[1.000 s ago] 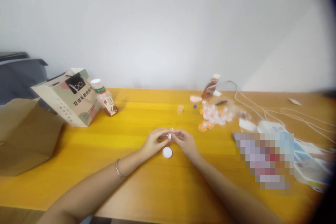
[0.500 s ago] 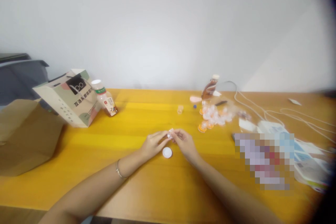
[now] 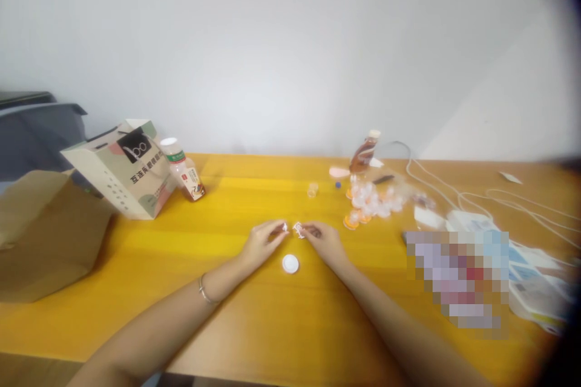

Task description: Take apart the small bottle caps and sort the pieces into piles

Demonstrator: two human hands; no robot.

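Observation:
My left hand (image 3: 262, 244) and my right hand (image 3: 323, 241) rest on the yellow wooden table (image 3: 190, 290), fingertips facing each other a short gap apart. Each hand pinches a tiny white piece: one at the left fingertips (image 3: 285, 227), one at the right fingertips (image 3: 298, 230). What the pieces are is too small to tell. A small round white cap (image 3: 290, 263) lies on the table just below and between the two hands. A thin bracelet sits on my left wrist.
A printed paper bag (image 3: 122, 169) and a small drink bottle (image 3: 184, 174) stand at the back left, a brown paper bag (image 3: 45, 242) beside them. A heap of small orange-and-white cups (image 3: 370, 202), a brown bottle (image 3: 363, 154), white cables (image 3: 476, 196) and papers lie at the right.
The hands, joined on one small white thing a second ago, have drawn slightly apart. Each now holds its own white piece. The cap has not moved.

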